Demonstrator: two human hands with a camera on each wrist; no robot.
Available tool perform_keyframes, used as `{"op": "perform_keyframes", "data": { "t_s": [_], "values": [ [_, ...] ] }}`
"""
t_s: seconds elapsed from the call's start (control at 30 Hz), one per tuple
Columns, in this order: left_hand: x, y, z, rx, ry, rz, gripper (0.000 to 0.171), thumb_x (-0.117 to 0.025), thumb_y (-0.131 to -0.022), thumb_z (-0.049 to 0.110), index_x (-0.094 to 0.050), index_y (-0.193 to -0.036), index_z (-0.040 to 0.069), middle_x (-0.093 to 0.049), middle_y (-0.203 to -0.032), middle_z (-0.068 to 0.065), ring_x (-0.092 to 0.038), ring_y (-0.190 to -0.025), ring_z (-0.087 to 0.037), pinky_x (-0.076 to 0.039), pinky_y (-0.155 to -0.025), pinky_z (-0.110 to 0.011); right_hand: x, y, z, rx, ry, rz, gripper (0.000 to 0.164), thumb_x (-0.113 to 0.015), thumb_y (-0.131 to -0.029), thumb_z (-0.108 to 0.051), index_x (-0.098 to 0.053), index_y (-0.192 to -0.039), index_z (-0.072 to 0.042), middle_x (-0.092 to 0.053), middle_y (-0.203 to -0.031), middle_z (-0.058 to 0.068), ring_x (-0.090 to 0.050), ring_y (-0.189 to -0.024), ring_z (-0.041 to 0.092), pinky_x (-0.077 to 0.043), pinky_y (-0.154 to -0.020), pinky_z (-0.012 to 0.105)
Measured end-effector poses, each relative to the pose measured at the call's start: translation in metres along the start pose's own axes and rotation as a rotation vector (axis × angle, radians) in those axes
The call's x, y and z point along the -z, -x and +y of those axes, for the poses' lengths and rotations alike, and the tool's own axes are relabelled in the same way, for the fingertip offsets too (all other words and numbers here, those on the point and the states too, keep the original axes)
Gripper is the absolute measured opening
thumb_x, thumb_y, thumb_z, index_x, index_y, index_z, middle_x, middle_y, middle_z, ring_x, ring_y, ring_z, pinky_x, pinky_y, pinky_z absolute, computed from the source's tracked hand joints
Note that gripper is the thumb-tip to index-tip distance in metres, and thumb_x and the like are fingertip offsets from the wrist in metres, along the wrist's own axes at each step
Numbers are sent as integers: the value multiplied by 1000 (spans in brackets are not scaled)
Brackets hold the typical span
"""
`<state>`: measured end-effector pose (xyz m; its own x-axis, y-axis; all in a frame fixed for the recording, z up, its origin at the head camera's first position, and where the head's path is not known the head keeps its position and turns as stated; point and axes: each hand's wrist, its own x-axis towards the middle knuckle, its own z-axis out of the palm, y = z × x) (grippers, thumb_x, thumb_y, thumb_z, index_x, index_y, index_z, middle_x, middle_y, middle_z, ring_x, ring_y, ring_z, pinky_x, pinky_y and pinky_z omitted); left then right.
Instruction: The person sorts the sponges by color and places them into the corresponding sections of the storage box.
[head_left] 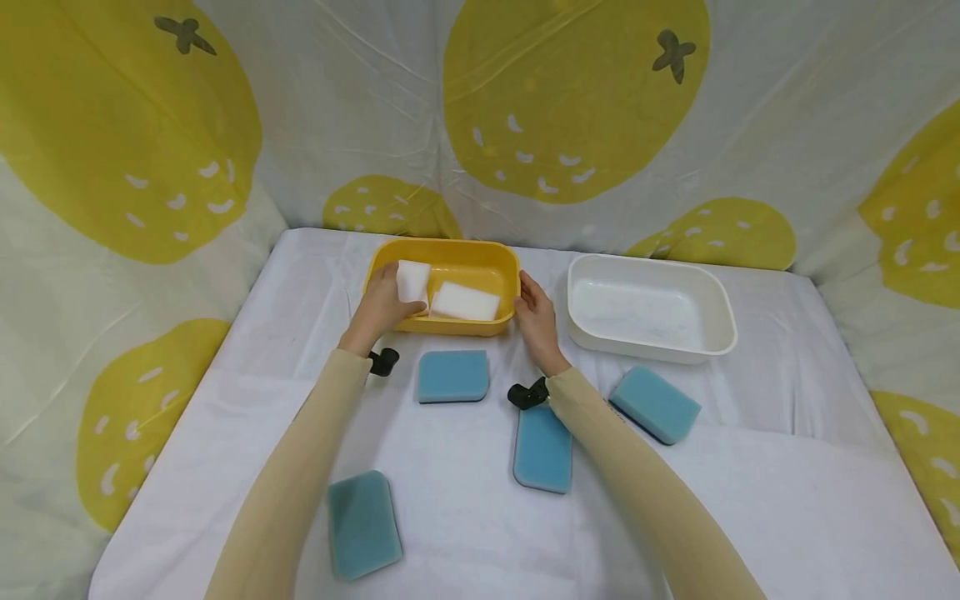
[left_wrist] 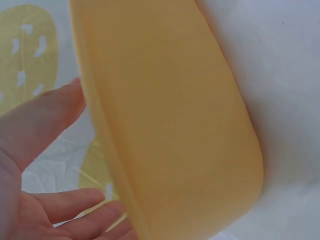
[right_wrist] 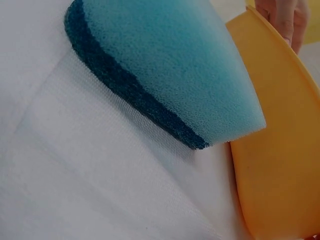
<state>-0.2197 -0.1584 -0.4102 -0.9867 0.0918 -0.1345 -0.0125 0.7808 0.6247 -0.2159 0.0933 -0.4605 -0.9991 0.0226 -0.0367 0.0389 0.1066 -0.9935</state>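
Note:
Reaching over the left end of a yellow tub (head_left: 465,327), my left hand (head_left: 378,310) holds a tilted white sponge (head_left: 413,280) between fingers and thumb. Another white sponge (head_left: 467,302) lies inside the tub, right of it. My right hand (head_left: 537,323) touches the tub's right end, its fingers fairly straight along the outside. In the left wrist view the tub's wall (left_wrist: 175,120) hides the sponge and the left fingertips. The right wrist view has a blue sponge (right_wrist: 170,65) with a dark scouring layer close up, beside the tub's outer wall (right_wrist: 280,150).
A white tub (head_left: 652,343) stands to the right of the yellow one. Blue sponges lie on the white cloth: one (head_left: 453,376) before the yellow tub, one (head_left: 543,454) by my right forearm, one (head_left: 656,404) farther right, one (head_left: 364,525) nearer on the left.

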Motion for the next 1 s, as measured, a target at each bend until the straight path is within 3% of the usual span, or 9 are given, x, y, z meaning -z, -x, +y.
{"op": "perform_keyframes", "data": {
  "t_s": [0.27,0.53,0.67,0.87,1.0],
  "values": [
    [7,23,1,-87,84,40,88,-74,-86,21,-18,-149,-6,-21,-153,-23,-20,-141,-35,-21,-113,-46,2,3,-6,-33,-8,-13,49,-41,-101,-5,-31,-149,-5,-33,-151,8,-38,-132,18,-34,-106,26],
    [15,51,6,-195,134,99,79,-74,-85,16,-28,-147,-5,-34,-148,-22,-34,-134,-36,-30,-109,-47,6,3,-8,7,9,-25,48,-42,-100,-5,-32,-148,-2,-35,-150,11,-39,-133,20,-35,-105,26],
    [18,66,10,-231,130,101,79,-73,-86,16,-29,-147,-4,-32,-150,-20,-29,-137,-33,-27,-110,-47,10,4,-15,46,-7,-25,48,-42,-100,-3,-33,-146,3,-35,-150,14,-37,-134,23,-34,-107,29],
    [19,86,13,-325,108,99,77,-75,-85,17,-33,-147,-1,-36,-148,-20,-32,-136,-34,-30,-109,-47,22,7,-27,108,-53,-27,47,-43,-100,0,-32,-145,5,-33,-150,18,-36,-135,27,-32,-109,33],
    [19,98,14,-347,107,74,75,-75,-85,17,-36,-147,3,-38,-147,-17,-34,-135,-33,-31,-108,-48,35,10,-33,139,-75,-26,46,-43,-100,0,-32,-145,6,-35,-149,19,-37,-134,26,-32,-109,34]
  ]
}}
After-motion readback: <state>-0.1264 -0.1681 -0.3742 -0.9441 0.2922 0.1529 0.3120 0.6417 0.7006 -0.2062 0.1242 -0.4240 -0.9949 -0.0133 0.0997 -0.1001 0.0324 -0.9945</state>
